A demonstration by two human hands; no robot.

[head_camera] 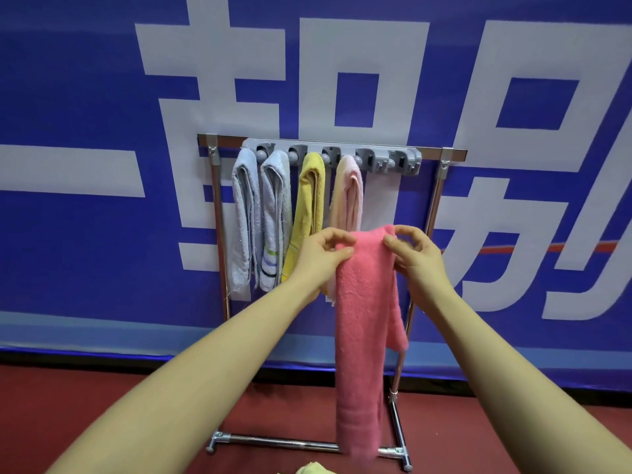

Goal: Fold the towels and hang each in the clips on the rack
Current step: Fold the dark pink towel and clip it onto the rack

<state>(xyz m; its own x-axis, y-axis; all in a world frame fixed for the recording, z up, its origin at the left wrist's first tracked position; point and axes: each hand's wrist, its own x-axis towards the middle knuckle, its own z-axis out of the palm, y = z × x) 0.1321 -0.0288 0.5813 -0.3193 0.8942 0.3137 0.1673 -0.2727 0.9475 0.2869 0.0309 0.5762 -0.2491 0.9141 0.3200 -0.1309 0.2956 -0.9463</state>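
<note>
Towels hang in a row from the grey clip bar on the metal rack at the centre of the frame: a pale blue towel at the left, a white striped towel beside it, then a yellow towel and a light pink towel. I see the clip positions at the right end of the bar unfilled. Just below them, both hands hold up a bright pink towel, folded into a long narrow strip that drops toward the rack's base bar. My left hand pinches its top edge from the left, fingers curled onto the cloth; my right hand pinches it from the right in the same way. A blue banner with large white characters fills the background, above a red floor. A scrap of yellow cloth shows at the bottom edge.
</note>
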